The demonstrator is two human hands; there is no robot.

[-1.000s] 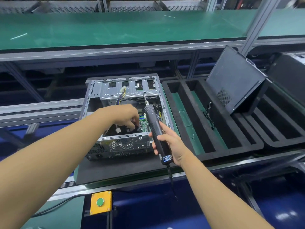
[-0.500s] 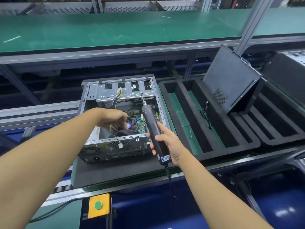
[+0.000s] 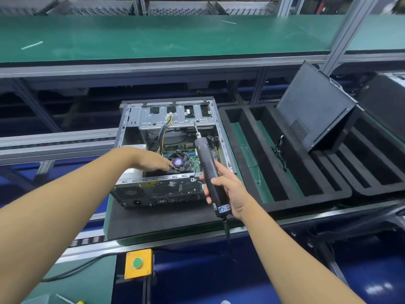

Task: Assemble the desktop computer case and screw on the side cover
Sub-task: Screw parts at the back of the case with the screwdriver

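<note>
An open grey desktop case (image 3: 153, 189) lies on a black foam pad, its inside facing up, showing the motherboard, cables and a CPU fan (image 3: 178, 161) with a purple label. My left hand (image 3: 151, 160) reaches into the case, fingertips at the fan's left edge; whether it pinches anything is unclear. My right hand (image 3: 228, 189) grips a black electric screwdriver (image 3: 208, 170), bit pointing away over the case's right side. A black side cover (image 3: 313, 110) leans upright in the foam tray to the right.
A black foam tray (image 3: 241, 154) with long slots sits right of the case, a loose cable lying in it. A second foam tray (image 3: 377, 172) continues further right. A yellow box with a green button (image 3: 138, 263) is mounted below the conveyor rail. A green shelf (image 3: 153, 38) runs overhead behind.
My left hand has drawn back to the left from deep inside the case, uncovering the fan. The screwdriver has stayed in my right hand, barely shifting.
</note>
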